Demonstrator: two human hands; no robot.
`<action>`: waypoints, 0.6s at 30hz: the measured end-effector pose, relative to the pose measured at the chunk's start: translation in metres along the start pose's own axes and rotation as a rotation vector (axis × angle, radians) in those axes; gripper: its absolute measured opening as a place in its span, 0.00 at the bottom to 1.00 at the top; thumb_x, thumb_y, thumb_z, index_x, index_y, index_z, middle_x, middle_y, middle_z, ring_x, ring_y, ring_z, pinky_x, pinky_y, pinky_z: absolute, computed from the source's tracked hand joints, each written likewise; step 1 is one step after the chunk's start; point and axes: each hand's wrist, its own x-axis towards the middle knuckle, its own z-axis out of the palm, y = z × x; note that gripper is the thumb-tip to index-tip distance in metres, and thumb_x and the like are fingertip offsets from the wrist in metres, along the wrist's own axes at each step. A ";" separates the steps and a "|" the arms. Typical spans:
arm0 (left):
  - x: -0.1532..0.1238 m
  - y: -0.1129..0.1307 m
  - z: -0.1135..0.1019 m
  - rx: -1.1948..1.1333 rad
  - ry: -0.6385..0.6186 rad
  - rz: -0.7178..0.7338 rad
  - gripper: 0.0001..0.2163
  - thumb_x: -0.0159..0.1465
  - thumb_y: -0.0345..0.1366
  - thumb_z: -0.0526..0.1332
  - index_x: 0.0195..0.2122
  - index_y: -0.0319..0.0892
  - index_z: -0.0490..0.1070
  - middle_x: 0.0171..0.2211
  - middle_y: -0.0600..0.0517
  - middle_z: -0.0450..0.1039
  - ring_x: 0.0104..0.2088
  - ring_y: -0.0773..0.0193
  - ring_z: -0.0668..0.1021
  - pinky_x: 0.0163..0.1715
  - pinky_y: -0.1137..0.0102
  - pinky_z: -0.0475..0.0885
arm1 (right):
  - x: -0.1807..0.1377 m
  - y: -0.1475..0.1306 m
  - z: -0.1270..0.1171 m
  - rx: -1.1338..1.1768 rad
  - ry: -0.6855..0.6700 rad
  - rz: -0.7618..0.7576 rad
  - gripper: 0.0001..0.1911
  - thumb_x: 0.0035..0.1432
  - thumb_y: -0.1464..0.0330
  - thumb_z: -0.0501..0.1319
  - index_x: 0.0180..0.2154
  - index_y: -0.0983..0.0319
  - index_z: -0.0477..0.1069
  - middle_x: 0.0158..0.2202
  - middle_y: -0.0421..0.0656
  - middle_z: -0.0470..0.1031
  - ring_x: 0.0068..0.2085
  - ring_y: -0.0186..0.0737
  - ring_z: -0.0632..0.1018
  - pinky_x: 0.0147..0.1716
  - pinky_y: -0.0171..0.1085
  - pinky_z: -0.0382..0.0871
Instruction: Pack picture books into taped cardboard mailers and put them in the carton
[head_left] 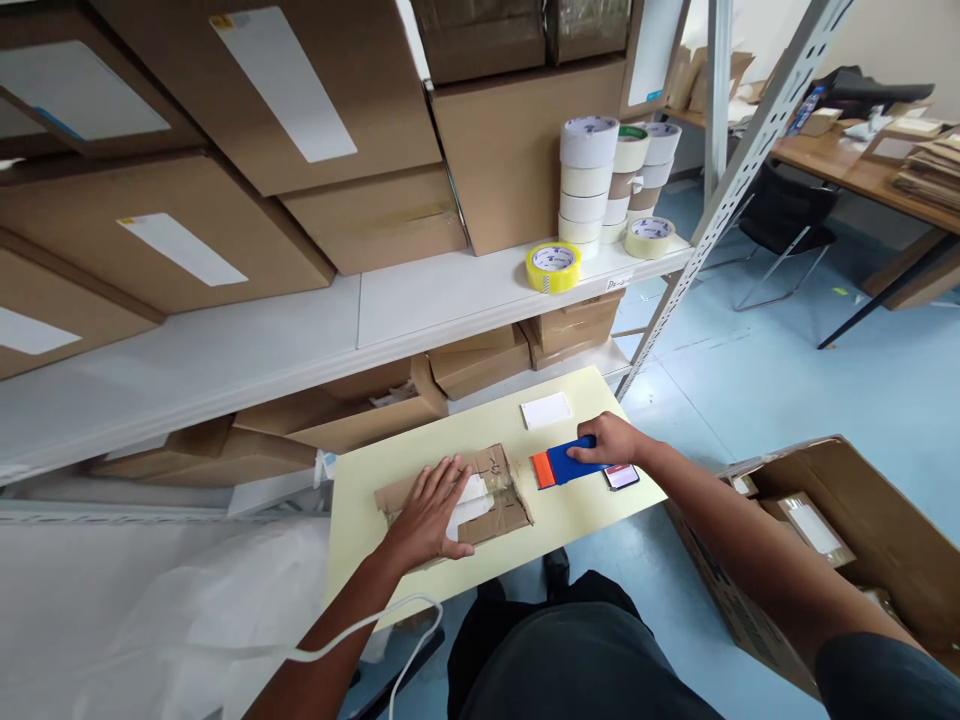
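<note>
On the pale yellow table, a flattened brown cardboard parcel (501, 512) bears a torn white label (472, 508) and some tape. My left hand (431, 505) lies on the parcel's left part with its fingers spread, pressing on it without gripping. In my right hand (611, 440) is a blue scraper (571, 463), its wide orange end (543, 470) pointing left toward the parcel's right edge, a short gap away. A phone with a lit screen (621, 477) lies just below my right hand. Beyond the scraper rests a white card (546, 411).
The table (390, 580) stands against a shelf (315, 345) holding large cartons (525, 150), stacked tape rolls (589, 185) and a yellow tape roll (553, 267). An open carton (847, 450) with parcels stands right. A white cable (360, 620) crosses my left forearm.
</note>
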 end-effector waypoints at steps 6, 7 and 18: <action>0.000 0.002 0.001 -0.002 0.057 0.013 0.60 0.52 0.71 0.62 0.76 0.41 0.41 0.76 0.36 0.41 0.74 0.37 0.49 0.70 0.47 0.39 | 0.008 -0.012 0.010 -0.271 -0.100 0.084 0.21 0.61 0.49 0.63 0.32 0.60 0.79 0.27 0.46 0.80 0.29 0.42 0.78 0.30 0.35 0.60; 0.000 0.002 0.001 0.000 0.056 0.015 0.59 0.52 0.71 0.62 0.76 0.41 0.42 0.76 0.36 0.41 0.74 0.37 0.49 0.70 0.47 0.39 | 0.010 -0.016 0.011 -0.297 -0.116 0.092 0.22 0.62 0.49 0.62 0.34 0.60 0.80 0.28 0.47 0.81 0.30 0.43 0.79 0.30 0.35 0.60; 0.011 0.014 -0.012 0.036 0.051 0.004 0.59 0.49 0.68 0.67 0.75 0.43 0.48 0.76 0.33 0.41 0.74 0.32 0.49 0.69 0.41 0.40 | 0.021 -0.046 0.012 -0.353 -0.207 0.157 0.23 0.63 0.48 0.61 0.40 0.60 0.82 0.36 0.52 0.85 0.38 0.50 0.83 0.34 0.37 0.67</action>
